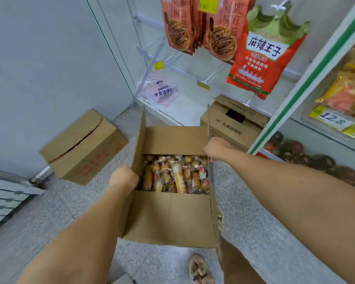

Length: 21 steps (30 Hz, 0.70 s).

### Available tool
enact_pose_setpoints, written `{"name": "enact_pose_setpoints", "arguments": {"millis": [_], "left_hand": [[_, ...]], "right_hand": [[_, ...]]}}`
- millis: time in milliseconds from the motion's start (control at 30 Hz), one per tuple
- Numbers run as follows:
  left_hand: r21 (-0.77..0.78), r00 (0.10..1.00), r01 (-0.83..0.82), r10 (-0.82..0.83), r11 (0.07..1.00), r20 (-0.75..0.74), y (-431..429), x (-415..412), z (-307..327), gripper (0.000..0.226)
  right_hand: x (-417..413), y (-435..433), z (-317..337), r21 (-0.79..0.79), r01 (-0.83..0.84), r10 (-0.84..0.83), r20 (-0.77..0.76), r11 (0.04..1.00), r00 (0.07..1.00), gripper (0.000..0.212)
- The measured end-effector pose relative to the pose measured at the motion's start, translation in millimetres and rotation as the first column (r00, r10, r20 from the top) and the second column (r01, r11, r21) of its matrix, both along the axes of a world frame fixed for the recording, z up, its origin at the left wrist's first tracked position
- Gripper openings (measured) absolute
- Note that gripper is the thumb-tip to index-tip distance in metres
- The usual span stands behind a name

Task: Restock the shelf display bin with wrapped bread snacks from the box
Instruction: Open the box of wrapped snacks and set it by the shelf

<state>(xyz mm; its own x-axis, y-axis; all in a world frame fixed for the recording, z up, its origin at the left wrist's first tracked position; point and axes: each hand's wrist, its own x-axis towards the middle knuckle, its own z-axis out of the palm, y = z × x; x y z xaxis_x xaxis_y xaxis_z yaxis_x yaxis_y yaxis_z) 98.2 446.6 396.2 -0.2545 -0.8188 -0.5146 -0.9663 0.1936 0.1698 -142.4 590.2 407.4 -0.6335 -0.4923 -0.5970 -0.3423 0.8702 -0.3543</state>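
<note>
Fingers of the left hand (123, 178) and right hand (217, 149) curl over the side walls of the open brown cardboard box (170, 218), gripping it; the fingertips seem tucked inside, hidden. Clear-wrapped golden bread snacks (172, 174) cover its bottom. The box looks lifted off the speckled grey floor (254, 232). A thin wall could buckle or a grip slip, spilling snacks short of the white-and-green shelf (307, 78).

Bare forearms reach in from seven and four o'clock. The left hand (123, 178) grips the box (170, 218) at its nine o'clock wall, and the right hand (216, 148) grips its three o'clock edge.
</note>
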Motion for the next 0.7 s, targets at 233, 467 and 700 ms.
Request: {"name": "enact_pose_setpoints", "arguments": {"millis": [233, 467, 700], "left_hand": [[0.106, 0.993, 0.102, -0.108, 0.989, 0.048, 99.7, -1.9, -27.2, 0.023], [0.143, 0.97, 0.208, -0.223, 0.967, 0.097, 204.6, -20.4, -79.2, 0.023], [0.189, 0.955, 0.284, -0.296, 0.94, 0.037, 300.6, -49.4, -148.7, 0.027]], "right_hand": [[7.3, 136.8, -23.3, 0.04, 0.105, -0.108, 0.083, 0.994, 0.991, 0.019], [11.2, 280.1, -67.6, 0.087, 0.314, -0.325, 0.18, 0.945, 0.928, 0.029], [7.3, 411.6, -130.1, 0.185, 0.514, -0.544, 0.198, 0.838, 0.815, 0.029]]}}
